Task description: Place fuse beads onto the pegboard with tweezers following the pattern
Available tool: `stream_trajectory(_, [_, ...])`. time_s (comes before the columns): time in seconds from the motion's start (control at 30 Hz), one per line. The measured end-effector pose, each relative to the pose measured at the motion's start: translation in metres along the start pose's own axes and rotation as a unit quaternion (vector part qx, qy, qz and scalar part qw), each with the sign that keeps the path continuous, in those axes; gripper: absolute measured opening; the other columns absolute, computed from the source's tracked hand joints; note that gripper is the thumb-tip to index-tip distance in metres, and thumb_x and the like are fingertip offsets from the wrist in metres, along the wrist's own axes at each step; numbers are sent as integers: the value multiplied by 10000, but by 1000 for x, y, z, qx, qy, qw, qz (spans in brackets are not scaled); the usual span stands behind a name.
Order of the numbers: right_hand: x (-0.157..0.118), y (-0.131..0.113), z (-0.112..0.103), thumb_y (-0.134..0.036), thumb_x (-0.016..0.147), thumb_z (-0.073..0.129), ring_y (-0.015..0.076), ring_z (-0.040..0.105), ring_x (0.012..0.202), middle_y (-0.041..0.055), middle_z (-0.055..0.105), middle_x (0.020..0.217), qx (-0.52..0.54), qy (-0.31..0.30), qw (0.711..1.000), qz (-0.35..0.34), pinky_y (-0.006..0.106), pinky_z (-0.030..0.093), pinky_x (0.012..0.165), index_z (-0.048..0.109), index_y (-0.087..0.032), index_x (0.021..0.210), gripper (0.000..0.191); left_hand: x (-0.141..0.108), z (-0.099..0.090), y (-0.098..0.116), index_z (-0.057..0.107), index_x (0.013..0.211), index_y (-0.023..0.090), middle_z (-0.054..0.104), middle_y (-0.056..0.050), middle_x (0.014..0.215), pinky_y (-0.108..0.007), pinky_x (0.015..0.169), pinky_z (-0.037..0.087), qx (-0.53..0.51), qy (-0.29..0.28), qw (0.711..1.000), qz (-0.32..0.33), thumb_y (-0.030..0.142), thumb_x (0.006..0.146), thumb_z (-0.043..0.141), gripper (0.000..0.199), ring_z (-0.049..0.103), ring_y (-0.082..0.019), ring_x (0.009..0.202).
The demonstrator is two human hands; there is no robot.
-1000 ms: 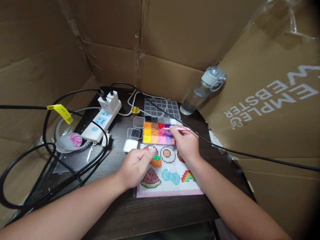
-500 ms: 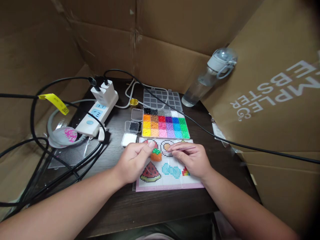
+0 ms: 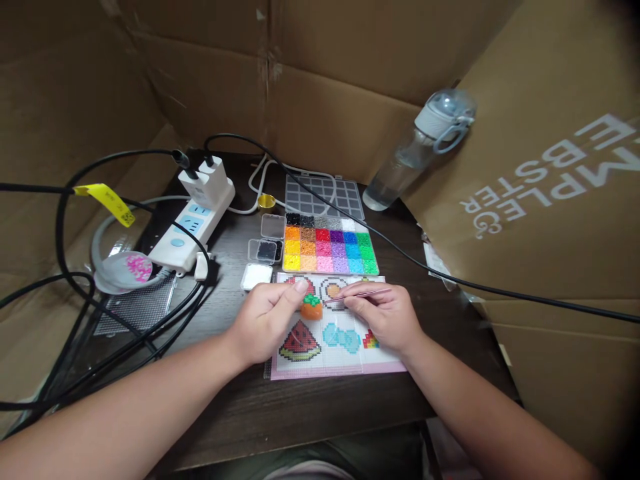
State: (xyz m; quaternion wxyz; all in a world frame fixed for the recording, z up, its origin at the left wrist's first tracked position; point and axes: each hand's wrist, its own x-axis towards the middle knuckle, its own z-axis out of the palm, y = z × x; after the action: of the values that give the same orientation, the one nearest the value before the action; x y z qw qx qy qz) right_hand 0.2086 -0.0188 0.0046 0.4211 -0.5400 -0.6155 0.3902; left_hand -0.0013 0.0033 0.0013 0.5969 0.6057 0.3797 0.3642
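Note:
Between the thumb and fingers of my left hand (image 3: 267,320) is a small orange bead piece with a green top (image 3: 311,307). My right hand (image 3: 385,313) pinches a pair of thin pinkish tweezers (image 3: 357,296), whose tips point left and lie close to the bead piece. I cannot tell whether the tips touch it. Beneath both hands lies a pattern sheet (image 3: 313,373) with a pink border, showing a watermelon slice, a light-blue bow and an egg, with a clear cover over it.
Behind the sheet stands a sorted bead box (image 3: 330,250), its gridded lid (image 3: 325,193) farther back. Small bead cases (image 3: 257,277) sit at its left. A power strip (image 3: 185,233) and looping black cables (image 3: 65,247) occupy the left; a water bottle (image 3: 415,157) leans by the cardboard wall (image 3: 550,200).
The tweezers' tips have shifted slightly toward the bead piece. My left hand keeps its grip. The whole view has moved a little.

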Motion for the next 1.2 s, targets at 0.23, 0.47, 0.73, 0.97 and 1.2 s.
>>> stream_trajectory(0.23, [0, 1, -1, -209, 740, 675, 190, 697, 790, 63, 741, 835, 8, -5, 1000, 4, 294, 569, 747, 747, -191, 772, 80, -1, -1, -3, 300, 510, 181, 261, 54, 493, -231, 441, 224, 1, 5, 1000, 3, 477, 907, 404, 505, 240, -77, 469])
stream_trajectory(0.47, [0, 1, 0, -222, 747, 675, 191, 699, 769, 66, 741, 817, 2, -3, 1000, 7, 294, 576, 725, 749, -188, 771, 85, 0, 0, -4, 306, 510, 179, 265, 53, 491, -231, 443, 227, -3, 5, 1000, 8, 474, 909, 404, 505, 243, -78, 470])
stream_trajectory(0.73, [0, 2, 0, -210, 758, 666, 192, 698, 794, 65, 741, 838, 14, -6, 1000, 1, 294, 577, 732, 745, -187, 791, 89, -2, -1, -4, 308, 505, 179, 273, 52, 488, -232, 444, 232, -3, 6, 1000, 11, 466, 910, 406, 506, 250, -79, 469])
stream_trajectory(0.97, [1, 1, -1, -217, 745, 675, 192, 693, 785, 68, 740, 830, -10, -11, 1000, 11, 296, 563, 749, 750, -189, 773, 85, 0, 0, -3, 303, 506, 181, 270, 53, 489, -233, 446, 232, -5, 4, 1000, 17, 459, 912, 403, 503, 244, -80, 466])
stream_trajectory(1.2, [0, 4, -1, -258, 758, 668, 175, 664, 673, 77, 730, 784, 15, 8, 1000, 14, 283, 554, 619, 745, -167, 778, 121, 0, 0, -2, 310, 500, 181, 278, 49, 487, -234, 450, 237, 2, 10, 1000, 5, 464, 906, 405, 505, 256, -83, 469])
